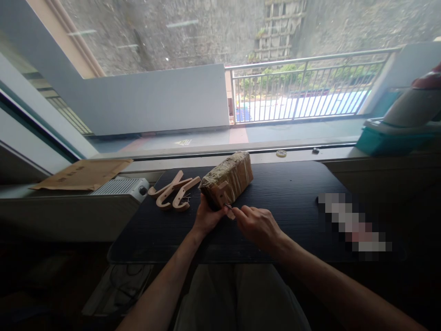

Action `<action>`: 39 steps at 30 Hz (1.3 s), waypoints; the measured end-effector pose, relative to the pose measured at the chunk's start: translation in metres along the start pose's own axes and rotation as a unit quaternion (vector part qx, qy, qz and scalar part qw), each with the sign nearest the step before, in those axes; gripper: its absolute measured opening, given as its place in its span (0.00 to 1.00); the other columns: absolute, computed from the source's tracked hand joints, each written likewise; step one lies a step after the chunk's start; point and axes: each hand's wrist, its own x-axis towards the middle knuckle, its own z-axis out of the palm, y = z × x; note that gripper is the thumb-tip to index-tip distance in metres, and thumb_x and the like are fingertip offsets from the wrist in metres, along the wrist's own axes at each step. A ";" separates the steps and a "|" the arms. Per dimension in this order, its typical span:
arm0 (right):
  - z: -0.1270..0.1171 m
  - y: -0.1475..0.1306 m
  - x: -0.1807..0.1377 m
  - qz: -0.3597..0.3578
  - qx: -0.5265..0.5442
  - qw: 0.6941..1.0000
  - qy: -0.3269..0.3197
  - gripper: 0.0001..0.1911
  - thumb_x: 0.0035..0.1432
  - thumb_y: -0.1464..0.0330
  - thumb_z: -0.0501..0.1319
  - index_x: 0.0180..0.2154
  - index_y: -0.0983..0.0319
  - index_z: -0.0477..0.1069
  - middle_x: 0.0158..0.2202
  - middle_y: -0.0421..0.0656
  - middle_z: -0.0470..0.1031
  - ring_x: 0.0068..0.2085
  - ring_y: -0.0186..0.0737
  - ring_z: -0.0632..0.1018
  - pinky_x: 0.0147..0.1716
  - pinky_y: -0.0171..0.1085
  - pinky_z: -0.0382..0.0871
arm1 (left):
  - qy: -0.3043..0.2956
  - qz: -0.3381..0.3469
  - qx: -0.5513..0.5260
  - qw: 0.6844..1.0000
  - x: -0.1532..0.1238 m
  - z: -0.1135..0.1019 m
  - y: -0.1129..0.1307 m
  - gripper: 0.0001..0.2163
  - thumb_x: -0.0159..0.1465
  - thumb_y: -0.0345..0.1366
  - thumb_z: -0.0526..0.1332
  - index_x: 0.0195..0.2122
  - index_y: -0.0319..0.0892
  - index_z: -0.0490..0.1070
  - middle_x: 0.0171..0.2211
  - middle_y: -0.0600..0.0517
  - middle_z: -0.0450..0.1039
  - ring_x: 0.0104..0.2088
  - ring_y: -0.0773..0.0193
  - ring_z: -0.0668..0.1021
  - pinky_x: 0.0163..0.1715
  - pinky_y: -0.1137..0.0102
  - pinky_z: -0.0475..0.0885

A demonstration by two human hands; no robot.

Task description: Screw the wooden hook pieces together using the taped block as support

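Observation:
A bundle of wooden pieces wrapped in clear film [230, 178] lies on the black table [285, 202], its near end toward me. My left hand [206, 216] grips that near end from the left side. My right hand [257, 223] is closed in a pinch at the bundle's near end, on a small piece that I cannot make out. Three loose curved wooden hooks [174, 193] lie on the table to the left of the bundle.
A flat cardboard sheet [82, 174] rests on the ledge at left above a white radiator [120, 186]. A roll of tape [281, 153] sits on the window sill. A teal and white object [399, 128] stands at the far right.

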 end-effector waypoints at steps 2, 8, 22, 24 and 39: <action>0.010 0.001 0.002 0.064 0.115 0.990 0.044 0.13 0.61 0.69 0.51 0.41 0.61 0.73 0.32 0.44 0.76 0.32 0.36 0.75 0.32 0.33 0.62 | 0.001 0.004 -0.008 1.000 0.001 0.000 -0.003 0.30 0.41 0.37 0.72 0.45 0.44 0.61 0.34 0.54 0.73 0.38 0.57 0.77 0.41 0.62 0.72; 0.028 -0.003 0.008 0.374 0.515 0.770 0.046 0.18 0.55 0.59 0.54 0.35 0.66 0.75 0.19 0.38 0.69 0.22 0.33 0.68 0.23 0.33 0.60 | -0.007 0.016 0.015 1.000 0.002 0.000 -0.008 0.31 0.42 0.38 0.72 0.46 0.43 0.60 0.36 0.53 0.73 0.38 0.58 0.77 0.41 0.62 0.72; -0.021 -0.002 0.003 -0.062 -0.075 0.993 -0.058 0.17 0.61 0.77 0.49 0.48 0.61 0.69 0.34 0.45 0.74 0.31 0.39 0.74 0.27 0.35 0.59 | 0.011 -0.005 0.024 1.000 0.000 0.000 -0.001 0.31 0.40 0.36 0.72 0.45 0.43 0.62 0.35 0.54 0.73 0.39 0.57 0.77 0.43 0.63 0.71; -0.012 0.000 0.004 -0.057 -0.039 0.997 -0.043 0.16 0.61 0.76 0.50 0.47 0.62 0.70 0.33 0.45 0.74 0.32 0.38 0.74 0.29 0.34 0.60 | 0.009 -0.004 0.022 1.000 0.001 0.000 -0.003 0.31 0.40 0.36 0.72 0.46 0.43 0.62 0.35 0.54 0.74 0.39 0.57 0.77 0.43 0.63 0.71; -0.020 -0.002 0.013 0.203 0.151 0.967 -0.022 0.18 0.57 0.58 0.57 0.46 0.60 0.71 0.31 0.43 0.76 0.32 0.41 0.75 0.30 0.35 0.62 | 0.002 0.012 0.027 1.000 0.001 0.001 0.001 0.31 0.42 0.38 0.72 0.47 0.44 0.61 0.38 0.52 0.73 0.42 0.56 0.77 0.44 0.61 0.71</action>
